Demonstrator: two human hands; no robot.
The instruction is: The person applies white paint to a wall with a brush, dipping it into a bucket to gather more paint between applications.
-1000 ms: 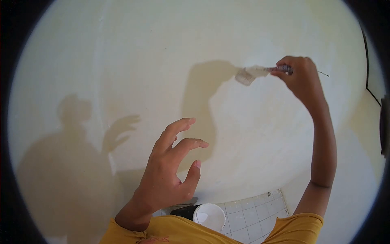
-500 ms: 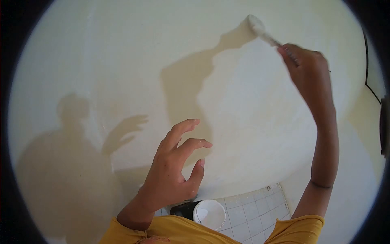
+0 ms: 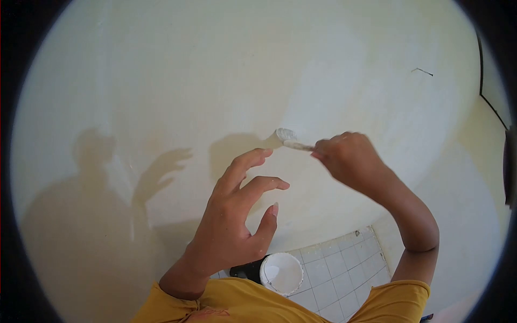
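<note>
White paint coats the bristles of the brush (image 3: 286,134), which sits just above the centre of view, toward 1 o'clock. My right hand (image 3: 350,159) has the handle enclosed in a full fist, fingers wrapped tight around it, and the handle runs out from the fist toward 9 o'clock. The bristle end meets its own shadow on the cream wall (image 3: 188,70), so it is in contact with that surface. My left hand (image 3: 237,226) holds nothing. Its fingers are spread and curved and the thumb stands apart. The hand lies at 7 o'clock from the brush, with the index fingertip near the bristles but clear of them. A white bucket (image 3: 281,273) stands at 6 o'clock on the tiled floor (image 3: 344,269), with a dark object touching its 9 o'clock side. The shadow of my head and raised hand (image 3: 97,204) falls on the wall at 8 o'clock.
</note>
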